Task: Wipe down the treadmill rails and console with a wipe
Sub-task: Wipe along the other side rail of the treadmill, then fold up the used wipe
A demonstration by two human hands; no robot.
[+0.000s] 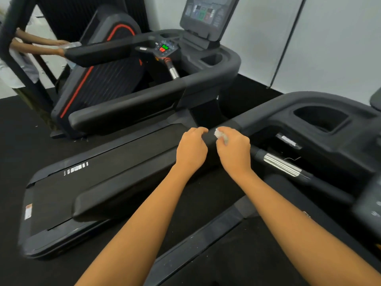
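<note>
The black left rail [127, 195] of the near treadmill runs from lower left up to its console [321, 129] at the right. My left hand [191, 149] lies on top of the rail with its fingers curled over the far side. Right beside it, my right hand [235, 149] pinches a small crumpled white wipe [219, 134] against the rail's top. The two hands are almost touching. A chrome grip sensor [282, 165] sits on the bar just right of my right hand.
A second treadmill [144, 104] stands behind, with its belt [115, 159], rails and lit console [165, 48]. At the far left another person's hands [59, 47] hold a wipe on its far rail. White walls stand at the right; the floor is black.
</note>
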